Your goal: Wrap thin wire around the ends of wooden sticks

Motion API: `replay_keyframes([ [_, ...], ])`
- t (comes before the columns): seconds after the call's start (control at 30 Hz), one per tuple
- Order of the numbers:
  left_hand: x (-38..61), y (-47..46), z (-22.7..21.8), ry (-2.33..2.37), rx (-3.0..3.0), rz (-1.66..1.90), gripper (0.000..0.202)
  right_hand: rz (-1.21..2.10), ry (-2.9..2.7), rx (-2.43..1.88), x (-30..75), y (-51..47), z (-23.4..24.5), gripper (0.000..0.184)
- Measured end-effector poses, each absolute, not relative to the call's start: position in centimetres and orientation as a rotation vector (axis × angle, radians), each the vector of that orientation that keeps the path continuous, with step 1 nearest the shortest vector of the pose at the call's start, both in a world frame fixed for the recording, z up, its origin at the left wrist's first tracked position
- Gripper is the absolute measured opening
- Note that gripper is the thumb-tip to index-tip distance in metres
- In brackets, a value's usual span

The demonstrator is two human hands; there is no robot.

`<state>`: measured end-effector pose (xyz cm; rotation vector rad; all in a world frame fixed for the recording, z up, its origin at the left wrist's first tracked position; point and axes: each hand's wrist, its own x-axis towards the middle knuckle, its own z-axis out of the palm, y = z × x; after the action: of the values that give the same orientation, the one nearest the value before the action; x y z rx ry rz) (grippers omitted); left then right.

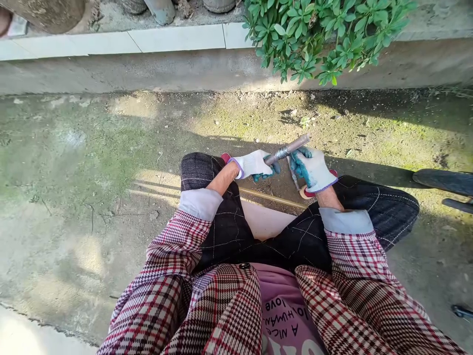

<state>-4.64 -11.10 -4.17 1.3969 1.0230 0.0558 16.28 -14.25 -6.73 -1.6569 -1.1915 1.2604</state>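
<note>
My left hand (258, 164), in a white knit glove with teal-coated fingers, is wrapped round the lower end of a grey-brown rod (298, 142). Shiny wire (281, 152) is coiled round the rod's middle, and the rod slants up to the right. Just right of it, my right hand (313, 166) wears a matching glove. Its fingers are closed on a slim grey metal tool (293, 175) that points downward; its kind cannot be made out. The right fingertips lie close to the rod's upper part, and whether they touch it is unclear.
A thin yellowish pole (271, 198) lies on the ground between my legs, in front of a pale surface (264, 219). Ahead runs a low wall with a white tiled edge (181, 38), overhung by a leafy green bush (318, 34). A dark wheel-like object (443, 181) stands at right.
</note>
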Motion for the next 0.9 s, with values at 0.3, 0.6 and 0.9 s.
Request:
replay_keyframes([
  [0.3,-4.5,-11.2,-3.9,0.864,1.291,0.042,0.032,1.213,-1.179,-1.591,16.0,-13.8,-6.5,0.031],
  [0.6,-4.6,-10.6,-5.6,1.275,1.720,-0.064,0.036,1.196,-1.465,-1.623,15.6,-14.2,-7.3,0.017],
  [0.9,-5.0,-13.7,-6.1,1.375,2.213,-0.556,0.032,1.153,-1.900,-1.649,17.1,-16.3,-7.4,0.015],
])
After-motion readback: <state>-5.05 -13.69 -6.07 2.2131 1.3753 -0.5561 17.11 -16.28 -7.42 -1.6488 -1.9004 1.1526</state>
